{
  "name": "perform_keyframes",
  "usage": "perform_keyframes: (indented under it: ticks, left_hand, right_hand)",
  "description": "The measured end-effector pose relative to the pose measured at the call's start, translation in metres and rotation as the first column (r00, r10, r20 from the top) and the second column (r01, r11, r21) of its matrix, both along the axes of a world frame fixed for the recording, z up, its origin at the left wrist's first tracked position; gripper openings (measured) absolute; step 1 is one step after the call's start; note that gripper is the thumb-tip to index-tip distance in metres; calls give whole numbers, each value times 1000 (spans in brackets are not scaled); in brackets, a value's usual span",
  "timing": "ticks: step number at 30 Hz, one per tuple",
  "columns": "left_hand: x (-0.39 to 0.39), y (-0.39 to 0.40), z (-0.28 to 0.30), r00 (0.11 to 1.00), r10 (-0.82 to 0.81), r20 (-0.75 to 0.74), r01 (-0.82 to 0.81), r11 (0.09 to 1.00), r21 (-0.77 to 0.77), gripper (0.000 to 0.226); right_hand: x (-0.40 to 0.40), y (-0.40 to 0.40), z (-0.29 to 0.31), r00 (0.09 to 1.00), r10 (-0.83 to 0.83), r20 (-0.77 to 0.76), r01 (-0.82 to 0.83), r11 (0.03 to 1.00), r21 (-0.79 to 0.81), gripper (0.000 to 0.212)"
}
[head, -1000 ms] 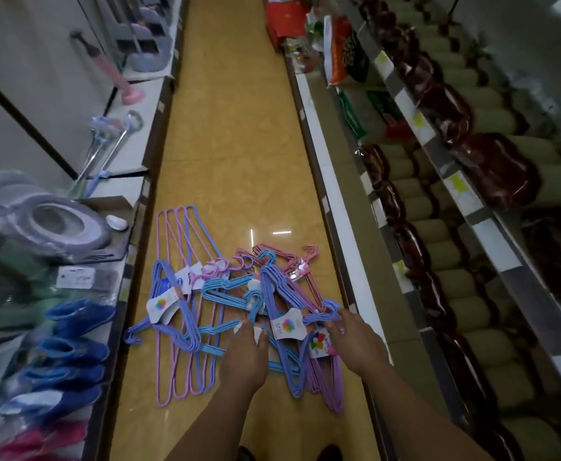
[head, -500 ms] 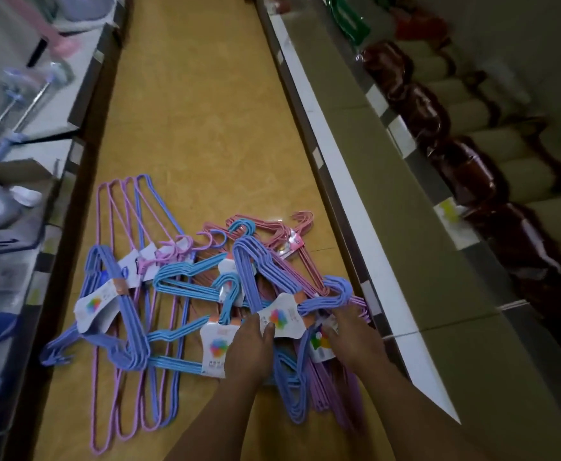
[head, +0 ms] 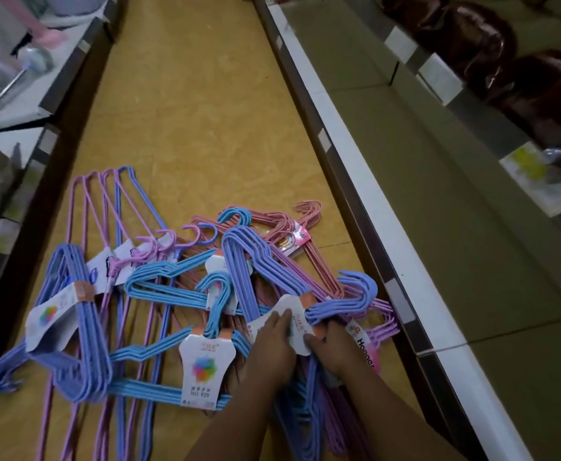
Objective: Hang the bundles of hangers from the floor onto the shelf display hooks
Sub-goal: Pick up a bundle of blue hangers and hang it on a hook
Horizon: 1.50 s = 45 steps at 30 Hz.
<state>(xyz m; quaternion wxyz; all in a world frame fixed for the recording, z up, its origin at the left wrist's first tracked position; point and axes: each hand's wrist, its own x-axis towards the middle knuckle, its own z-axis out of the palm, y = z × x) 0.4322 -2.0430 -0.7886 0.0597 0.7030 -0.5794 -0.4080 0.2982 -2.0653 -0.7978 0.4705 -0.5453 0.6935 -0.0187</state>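
Several bundles of wire hangers in blue, lilac and pink lie heaped on the yellow floor (head: 189, 104) of a shop aisle, each with a white card label. My left hand (head: 274, 347) and my right hand (head: 330, 347) both grip a periwinkle-blue hanger bundle (head: 249, 261) at its white label, just under its hooks, at the right side of the heap. A light-blue hanger bundle (head: 159, 284) with a rainbow label lies just left of my hands. A lilac hanger bundle (head: 384, 324) sits under my right hand. No display hooks are in view.
A low empty shelf (head: 422, 181) with a white front edge runs along the right. Above it stand dark red wrapped packs (head: 538, 88). On the left a shelf (head: 29, 104) holds plungers and other goods. More hanger bundles (head: 72, 311) lie at the left of the heap.
The view has dropped closer to the heap. Both hands have drawn together onto the periwinkle bundle's white label and closed on it.
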Motion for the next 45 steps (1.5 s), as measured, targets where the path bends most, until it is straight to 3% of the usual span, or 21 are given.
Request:
perform_keyframes:
  ticks: [6, 13, 15, 16, 18, 22, 28, 37, 43, 45]
  left_hand:
    - [4, -3, -2, 998, 38, -41, -39, 999, -23, 57]
    - [19, -15, 20, 987, 158, -38, -162, 978, -129, 56]
    - [23, -19, 34, 987, 159, -21, -161, 980, -120, 61]
    - [24, -19, 43, 987, 162, -7, -162, 981, -109, 65]
    - [27, -19, 61, 986, 168, 19, -166, 982, -87, 70]
    - [34, -13, 110, 985, 162, 62, -158, 986, -62, 75]
    - [50, -4, 210, 979, 115, 169, -109, 993, -43, 84]
    - [90, 17, 390, 971, 97, 218, -106, 994, 29, 78]
    - [132, 40, 488, 940, 62, 336, -91, 993, 71, 81]
    - [142, 49, 513, 928, 73, 366, -96, 994, 44, 81]
  right_hand:
    - [12, -3, -1, 992, -117, 44, 119, 992, -44, 73]
    - [24, -1, 28, 991, -111, 72, 114, 992, -44, 38]
    - [25, 0, 46, 999, 25, -28, -27, 998, -55, 27]
    - [25, 1, 57, 995, 55, -79, -60, 997, -58, 34]
    - [22, 3, 76, 991, 27, -131, -36, 997, -65, 49]
    - [17, 3, 121, 983, -30, -183, 14, 996, -91, 35]
    - [28, 6, 226, 971, 58, -232, -81, 993, -89, 39]
    - [65, -3, 412, 936, 264, -233, -289, 954, -81, 43]
    - [92, -4, 525, 877, 437, -201, -453, 891, -36, 20]
    - [107, -2, 557, 852, 493, -177, -504, 863, -24, 27]
